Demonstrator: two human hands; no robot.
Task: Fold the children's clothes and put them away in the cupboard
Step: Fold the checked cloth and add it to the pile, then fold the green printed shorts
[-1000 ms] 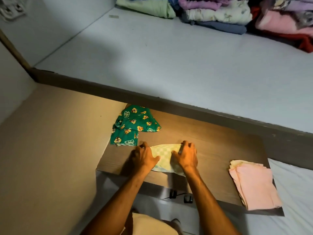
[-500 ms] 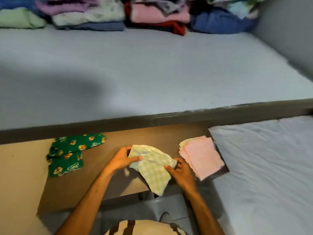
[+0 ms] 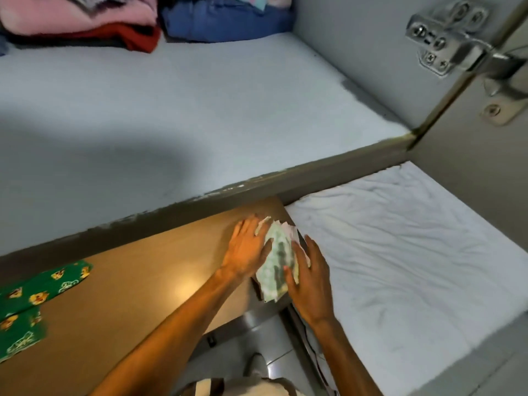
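Note:
A folded pale green checked cloth (image 3: 277,262) lies at the right end of the wooden board (image 3: 143,284), on top of a pink folded stack (image 3: 292,230) of which only a sliver shows. My left hand (image 3: 248,248) rests flat against its left side, fingers spread. My right hand (image 3: 310,281) lies flat along its right side. Neither hand grips it. A green garment with a yellow cartoon print (image 3: 34,304) lies unfolded at the board's left end.
The grey cupboard shelf (image 3: 200,115) stretches beyond the board, with piles of folded clothes at its back: pink and red (image 3: 83,21), blue (image 3: 225,21). A metal door hinge (image 3: 448,44) is at the upper right. A white sheet (image 3: 400,252) lies to the right.
Both hands lifted the checked cloth from the middle of the board, carried it right and set it on the pink stack. My view swung to the right.

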